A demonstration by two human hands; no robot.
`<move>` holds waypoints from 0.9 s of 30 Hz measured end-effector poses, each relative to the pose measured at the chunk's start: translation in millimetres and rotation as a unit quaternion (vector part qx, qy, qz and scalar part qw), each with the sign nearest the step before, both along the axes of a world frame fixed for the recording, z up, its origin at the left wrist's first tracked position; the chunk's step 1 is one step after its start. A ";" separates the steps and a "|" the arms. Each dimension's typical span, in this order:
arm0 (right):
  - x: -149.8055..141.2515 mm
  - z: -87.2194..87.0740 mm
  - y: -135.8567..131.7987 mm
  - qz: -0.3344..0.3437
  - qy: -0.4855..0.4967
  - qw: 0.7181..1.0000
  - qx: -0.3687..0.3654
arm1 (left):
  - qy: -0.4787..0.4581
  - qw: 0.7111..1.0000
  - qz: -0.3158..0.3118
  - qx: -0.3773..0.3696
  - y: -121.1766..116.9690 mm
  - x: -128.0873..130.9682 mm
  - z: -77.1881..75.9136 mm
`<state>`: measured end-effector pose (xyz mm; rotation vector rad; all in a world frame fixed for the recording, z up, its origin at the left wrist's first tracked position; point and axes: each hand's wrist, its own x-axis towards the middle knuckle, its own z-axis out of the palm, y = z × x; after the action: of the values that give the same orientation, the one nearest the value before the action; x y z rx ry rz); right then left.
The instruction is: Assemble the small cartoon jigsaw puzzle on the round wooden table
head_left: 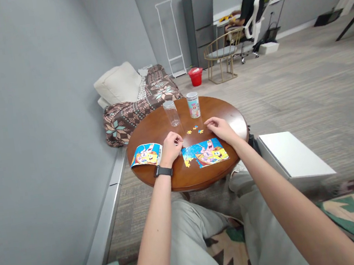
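A nearly whole jigsaw puzzle (210, 150) with yellow and pink cartoon figures on blue lies near the front of the round wooden table (145, 130). Its lower left corner has a gap, with yellow pieces (188, 162) there. My left hand (172, 145) is at the puzzle's upper left corner, fingers curled together; whatever they hold is too small to make out. Above the upper right edge hovers my right hand (218, 127), fingers loosely apart and nothing visible in them. Several loose puzzle pieces (200, 131) lie between the hands, beyond the puzzle.
A curled picture sheet (147, 154) showing the same scene lies at the left. Toward the back stand a clear jar (172, 114) and a labelled can (194, 106). A white box (293, 153) is right of the table. Another person (249, 4) sits far off.
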<state>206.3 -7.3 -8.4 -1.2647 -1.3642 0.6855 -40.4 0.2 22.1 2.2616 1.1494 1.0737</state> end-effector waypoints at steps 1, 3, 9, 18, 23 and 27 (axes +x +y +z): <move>0.4 -0.5 0.3 -0.006 -0.008 1.000 0.009 | 0.002 1.000 0.000 -0.001 -0.2 0.0 0.1; 0.0 -1.2 1.4 0.000 0.005 1.000 0.016 | 0.003 1.000 0.002 -0.005 -0.6 0.1 0.4; -3.1 -1.8 3.5 0.055 0.066 0.996 -0.008 | 0.000 1.000 -0.006 -0.015 -1.7 -0.6 0.5; -3.7 -0.2 -0.4 0.043 0.049 0.998 -0.003 | 0.002 1.000 -0.008 -0.012 0.4 -0.6 -2.6; -5.8 -0.4 1.4 0.054 0.093 0.994 -0.015 | -0.012 1.000 -0.011 -0.013 0.8 -1.1 -2.8; -3.7 -3.3 3.6 0.048 0.092 0.995 -0.008 | -0.023 0.999 -0.019 -0.026 -0.6 -0.8 -2.4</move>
<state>202.6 -3.6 -11.7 -1.1237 -1.2762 0.8601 -41.2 -0.4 19.7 2.1983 1.0993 1.0641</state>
